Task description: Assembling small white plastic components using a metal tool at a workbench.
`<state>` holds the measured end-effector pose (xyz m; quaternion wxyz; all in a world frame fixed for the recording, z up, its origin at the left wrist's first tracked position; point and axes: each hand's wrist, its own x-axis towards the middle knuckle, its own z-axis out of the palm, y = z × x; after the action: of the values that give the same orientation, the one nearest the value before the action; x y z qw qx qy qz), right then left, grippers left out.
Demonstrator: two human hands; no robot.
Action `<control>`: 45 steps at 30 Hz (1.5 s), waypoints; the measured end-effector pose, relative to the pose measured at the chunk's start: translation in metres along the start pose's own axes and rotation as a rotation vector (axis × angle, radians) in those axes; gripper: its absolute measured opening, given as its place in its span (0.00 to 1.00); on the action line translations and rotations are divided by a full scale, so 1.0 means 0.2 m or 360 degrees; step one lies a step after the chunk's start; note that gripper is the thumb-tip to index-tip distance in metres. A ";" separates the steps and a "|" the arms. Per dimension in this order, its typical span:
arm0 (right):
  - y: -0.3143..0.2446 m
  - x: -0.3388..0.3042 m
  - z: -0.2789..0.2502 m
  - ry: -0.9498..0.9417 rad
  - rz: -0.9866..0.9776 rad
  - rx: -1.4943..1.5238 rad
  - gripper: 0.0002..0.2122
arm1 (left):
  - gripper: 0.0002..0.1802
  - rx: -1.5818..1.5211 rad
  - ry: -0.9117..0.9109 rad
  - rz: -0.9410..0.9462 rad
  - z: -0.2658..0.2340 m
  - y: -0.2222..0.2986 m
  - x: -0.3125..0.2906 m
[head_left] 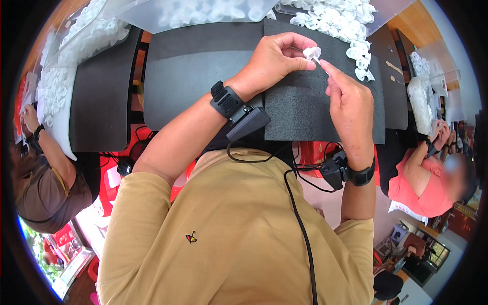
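Note:
Between the thumb and fingers of my left hand [274, 60] is a small white plastic part [312, 52], rounded with a cup-like end. My right hand [351, 99] comes up from the right, its index fingertip close under the part. A thin pale piece shows at that fingertip; whether it belongs to the part or is separate, I cannot tell. The remaining right fingers are curled in. Both hands are above a dark grey foam mat [305, 114]. Beyond them lies a heap of similar white plastic parts [335, 20], trailing down the mat's right side.
A translucent bin [203, 23] of white parts stands at the far edge of the dark table [198, 66]. Black cables [300, 218] hang from wrist-worn devices. Co-workers sit left [56, 178] and right [427, 178], with more white parts [53, 89] by the left one.

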<state>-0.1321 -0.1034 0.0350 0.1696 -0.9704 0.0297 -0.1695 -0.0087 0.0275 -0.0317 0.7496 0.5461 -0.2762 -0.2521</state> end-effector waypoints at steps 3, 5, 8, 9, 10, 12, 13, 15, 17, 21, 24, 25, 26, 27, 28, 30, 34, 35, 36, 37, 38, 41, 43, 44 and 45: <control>0.00 0.00 0.01 -0.0011 -0.0016 -0.0013 0.14 | 0.19 0.0014 -0.0018 -0.0038 0.00 0.00 0.00; -0.01 0.00 0.01 -0.0017 -0.0018 -0.0047 0.13 | 0.19 -0.0032 -0.0012 -0.0008 0.00 -0.01 0.00; -0.02 0.01 0.00 -0.0062 -0.0008 -0.0136 0.13 | 0.18 0.0061 0.0011 -0.0012 0.00 0.00 -0.01; -0.02 0.01 0.00 -0.0098 0.0000 -0.0192 0.13 | 0.18 0.0061 0.0012 -0.0014 0.00 0.00 -0.01; -0.02 0.01 -0.01 -0.0099 0.0001 -0.0191 0.13 | 0.18 0.0080 0.0023 -0.0004 0.00 -0.01 -0.01; -0.02 0.02 -0.01 -0.0133 -0.0035 -0.0233 0.13 | 0.17 0.0099 0.0033 0.0005 0.01 -0.01 -0.01; -0.01 0.03 -0.01 -0.0131 -0.0034 -0.0234 0.13 | 0.18 0.0204 0.0020 -0.0027 0.01 -0.01 -0.02; -0.01 0.03 0.01 -0.0163 -0.0079 -0.0273 0.12 | 0.18 0.0312 0.0004 -0.0056 0.01 -0.01 -0.02; 0.00 0.03 -0.01 -0.0165 -0.0102 -0.0194 0.12 | 0.18 0.0231 -0.0017 -0.0043 0.01 -0.01 -0.02; 0.01 0.02 -0.09 -0.0229 0.0150 0.0248 0.13 | 0.19 0.0129 -0.0056 -0.0021 -0.01 0.01 -0.01; 0.00 -0.02 -0.09 0.0029 0.0183 0.0370 0.14 | 0.20 -0.0160 -0.0130 -0.0015 0.00 0.02 0.00; 0.00 -0.03 -0.08 0.0029 0.0185 0.0367 0.14 | 0.21 -0.0233 -0.0159 -0.0025 0.00 0.02 -0.01; 0.00 -0.03 -0.08 0.0060 0.0184 0.0374 0.14 | 0.21 -0.0307 -0.0188 -0.0035 0.00 0.02 -0.01; 0.00 -0.04 -0.08 0.0089 0.0181 0.0386 0.15 | 0.21 -0.0307 -0.0185 -0.0037 0.00 0.03 0.00; 0.00 -0.04 -0.09 0.0086 0.0181 0.0387 0.15 | 0.21 -0.0352 -0.0187 -0.0041 -0.01 0.03 0.00; 0.00 -0.05 -0.11 0.0179 0.0155 0.0341 0.15 | 0.21 -0.0398 -0.0184 -0.0046 -0.01 0.03 0.00; -0.02 -0.05 -0.11 0.0134 0.0091 0.0357 0.15 | 0.21 -0.0393 -0.0183 -0.0040 -0.01 0.03 0.00; 0.00 -0.05 -0.10 0.0139 0.0052 0.0352 0.15 | 0.21 -0.0417 -0.0183 -0.0038 -0.01 0.02 0.00; 0.01 -0.05 -0.10 0.0144 0.0011 0.0348 0.14 | 0.21 -0.0417 -0.0182 -0.0038 -0.01 0.03 0.00; 0.01 -0.05 -0.10 0.0144 0.0011 0.0348 0.14 | 0.21 -0.0431 -0.0190 -0.0067 0.00 0.04 -0.01; 0.01 -0.04 -0.10 0.0168 -0.0023 0.0343 0.14 | 0.21 -0.0446 -0.0199 -0.0097 0.00 0.04 -0.01; 0.01 -0.04 -0.10 0.0126 -0.0001 0.0295 0.14 | 0.21 -0.0465 -0.0194 -0.0107 0.00 0.03 -0.01; 0.01 -0.04 -0.11 0.0064 0.0053 0.0246 0.15 | 0.20 -0.0486 -0.0202 -0.0105 -0.01 0.03 -0.01; 0.01 -0.04 -0.12 0.0055 0.0003 0.0132 0.16 | 0.20 -0.0506 -0.0209 -0.0103 -0.01 0.02 0.00; 0.01 -0.03 -0.12 0.0044 -0.0049 0.0020 0.16 | 0.20 -0.0506 -0.0207 -0.0104 -0.01 0.02 0.00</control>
<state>-0.1470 -0.1132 0.0538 0.1727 -0.9672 0.0161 -0.1856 -0.0083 0.0302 -0.0274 0.7986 0.4117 -0.2630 -0.3516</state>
